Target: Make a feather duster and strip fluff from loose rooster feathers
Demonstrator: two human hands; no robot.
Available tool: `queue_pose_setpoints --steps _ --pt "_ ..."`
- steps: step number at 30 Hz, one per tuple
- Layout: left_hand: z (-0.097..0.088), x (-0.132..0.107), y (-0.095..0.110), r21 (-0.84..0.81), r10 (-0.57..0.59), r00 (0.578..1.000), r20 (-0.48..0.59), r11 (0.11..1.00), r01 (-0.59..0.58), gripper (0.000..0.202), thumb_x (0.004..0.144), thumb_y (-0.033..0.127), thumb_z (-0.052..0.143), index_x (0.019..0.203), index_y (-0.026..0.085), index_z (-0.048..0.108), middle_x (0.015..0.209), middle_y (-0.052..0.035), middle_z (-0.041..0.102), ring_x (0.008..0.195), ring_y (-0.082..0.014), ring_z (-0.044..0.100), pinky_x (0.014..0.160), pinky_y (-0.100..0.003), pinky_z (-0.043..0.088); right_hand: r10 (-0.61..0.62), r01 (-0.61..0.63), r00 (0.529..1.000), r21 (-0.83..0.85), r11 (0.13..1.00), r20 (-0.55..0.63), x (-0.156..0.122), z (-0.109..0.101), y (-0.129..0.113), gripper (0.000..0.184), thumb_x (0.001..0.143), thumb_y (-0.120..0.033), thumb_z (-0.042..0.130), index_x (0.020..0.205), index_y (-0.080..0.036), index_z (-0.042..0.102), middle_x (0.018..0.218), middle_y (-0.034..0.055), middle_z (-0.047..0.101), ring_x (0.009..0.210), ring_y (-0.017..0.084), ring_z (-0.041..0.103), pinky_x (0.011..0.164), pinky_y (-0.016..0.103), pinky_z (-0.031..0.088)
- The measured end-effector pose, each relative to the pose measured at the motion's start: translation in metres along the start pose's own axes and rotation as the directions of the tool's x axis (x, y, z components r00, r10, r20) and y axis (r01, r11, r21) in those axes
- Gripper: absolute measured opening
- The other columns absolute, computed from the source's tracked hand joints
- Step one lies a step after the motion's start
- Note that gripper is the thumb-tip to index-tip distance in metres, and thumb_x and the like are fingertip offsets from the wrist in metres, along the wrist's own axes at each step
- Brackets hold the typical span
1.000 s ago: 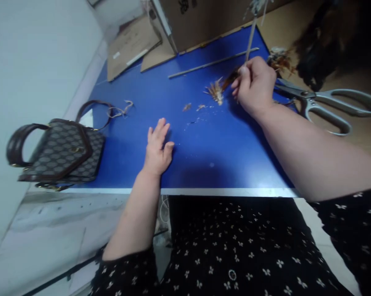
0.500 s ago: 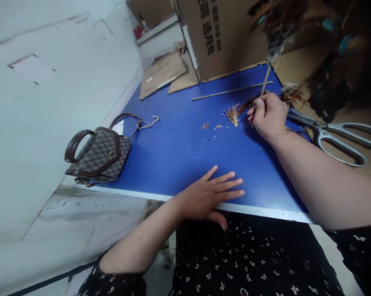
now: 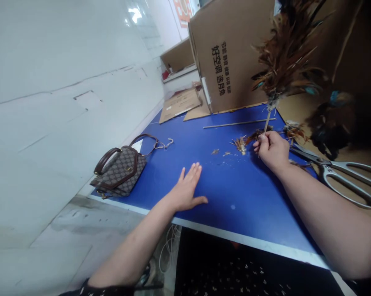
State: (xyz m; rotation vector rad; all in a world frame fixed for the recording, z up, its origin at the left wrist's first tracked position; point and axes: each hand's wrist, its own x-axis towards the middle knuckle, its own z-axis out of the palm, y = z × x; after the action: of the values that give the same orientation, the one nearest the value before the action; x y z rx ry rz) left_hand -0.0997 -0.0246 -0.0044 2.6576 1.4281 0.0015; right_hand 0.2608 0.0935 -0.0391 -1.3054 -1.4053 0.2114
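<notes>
My right hand is closed around the thin stick of a feather duster, which stands upright with brown and dark feathers at its top. My left hand, fingers stretched out, is over the front part of the blue tabletop and holds nothing; whether the palm touches the surface I cannot tell. Just left of my right hand lies a small tuft of feathers. Behind that hand is another feather bunch. Large scissors with metal handles lie to its right.
A patterned handbag with a brown handle sits at the table's left edge. A thin stick lies across the back. Behind it stands a big cardboard box, with flat cardboard pieces beside it. Dark feathers are at the right.
My left hand has moved left and farther onto the table, its fingers now pointing away from me. My right hand still grips the duster. The camera view has tilted up.
</notes>
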Motion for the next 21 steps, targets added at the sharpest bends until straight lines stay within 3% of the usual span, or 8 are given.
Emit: queue_pose_setpoints --steps 4,8,11,13,15,17,19,21 --pt "0.02 0.009 0.006 -0.013 -0.142 0.99 0.018 0.99 0.143 0.12 0.086 0.077 0.055 0.166 0.013 -0.008 0.172 -0.0246 -0.003 0.16 -0.0382 -0.005 0.125 -0.068 0.008 0.011 -0.011 1.0 -0.012 1.0 -0.004 0.0 0.002 0.001 0.016 0.1 -0.031 0.051 0.088 -0.024 0.058 0.068 0.0035 0.074 0.055 0.019 0.068 0.069 0.034 0.055" --pt "0.025 0.062 0.012 -0.084 -0.016 0.999 -0.033 0.996 0.013 0.114 0.088 0.078 0.051 0.167 0.016 -0.002 0.172 -0.0224 0.003 0.161 -0.0361 0.0 0.126 -0.067 0.007 0.029 -0.029 1.0 -0.002 1.0 -0.003 0.0 0.001 -0.001 0.016 0.1 -0.03 0.05 0.089 -0.023 0.059 0.069 0.002 0.074 0.055 0.018 0.068 0.068 0.032 0.054" --pt "0.027 0.108 0.018 -0.156 0.05 0.978 -0.202 0.984 -0.082 0.116 0.088 0.074 0.056 0.166 0.019 -0.008 0.173 -0.0205 -0.001 0.161 -0.0344 -0.003 0.126 -0.066 0.009 0.039 -0.039 0.999 0.021 0.999 0.01 -0.001 0.0 -0.002 0.018 0.1 -0.034 0.051 0.09 -0.022 0.059 0.069 0.0023 0.074 0.053 0.017 0.066 0.066 0.031 0.054" --pt "0.031 0.136 0.023 -0.232 -0.017 0.928 -0.372 0.97 -0.075 0.112 0.091 0.069 0.056 0.166 0.019 -0.01 0.173 -0.0201 -0.003 0.16 -0.034 -0.008 0.126 -0.066 0.009 0.033 -0.034 0.999 0.037 0.999 0.03 -0.002 -0.001 -0.003 0.022 0.1 -0.039 0.05 0.089 -0.022 0.059 0.069 0.003 0.074 0.054 0.017 0.066 0.065 0.031 0.053" --pt "0.037 0.161 0.029 -0.337 -0.136 0.839 -0.526 0.94 -0.06 0.099 0.097 0.061 0.052 0.166 0.018 -0.004 0.173 -0.0219 0.002 0.161 -0.0335 -0.004 0.127 -0.065 0.012 0.014 -0.016 0.999 0.044 0.999 0.047 -0.004 -0.002 -0.003 0.027 0.101 -0.042 0.048 0.086 -0.023 0.059 0.068 0.0035 0.073 0.055 0.018 0.066 0.066 0.031 0.053" --pt "0.041 0.181 0.039 -0.419 -0.217 0.733 -0.645 0.902 -0.102 0.082 0.101 0.053 0.049 0.165 0.015 0.014 0.17 -0.0246 0.019 0.161 -0.0328 0.011 0.127 -0.061 0.02 -0.012 0.009 0.998 0.046 0.999 0.058 -0.006 -0.002 -0.004 0.029 0.103 -0.043 0.045 0.085 -0.023 0.058 0.067 0.0034 0.072 0.055 0.018 0.066 0.064 0.03 0.053" --pt "0.044 0.193 0.052 -0.444 -0.228 0.639 -0.735 0.874 -0.199 0.061 0.104 0.046 0.046 0.156 0.015 0.038 0.16 -0.0234 0.043 0.156 -0.0309 0.03 0.125 -0.058 0.029 -0.042 0.038 0.996 0.056 0.998 0.076 -0.009 -0.001 -0.006 0.029 0.105 -0.042 0.042 0.089 -0.024 0.058 0.071 0.0034 0.073 0.056 0.017 0.067 0.063 0.029 0.053" --pt "0.044 0.197 0.066 -0.431 -0.192 0.583 -0.789 0.85 -0.303 0.045 0.105 0.04 0.047 0.143 0.018 0.055 0.147 -0.0189 0.058 0.148 -0.0284 0.045 0.122 -0.056 0.037 -0.078 0.072 0.992 0.065 0.995 0.104 -0.012 -0.001 -0.008 0.027 0.105 -0.04 0.041 0.093 -0.024 0.059 0.073 0.0032 0.074 0.057 0.017 0.067 0.063 0.028 0.053"
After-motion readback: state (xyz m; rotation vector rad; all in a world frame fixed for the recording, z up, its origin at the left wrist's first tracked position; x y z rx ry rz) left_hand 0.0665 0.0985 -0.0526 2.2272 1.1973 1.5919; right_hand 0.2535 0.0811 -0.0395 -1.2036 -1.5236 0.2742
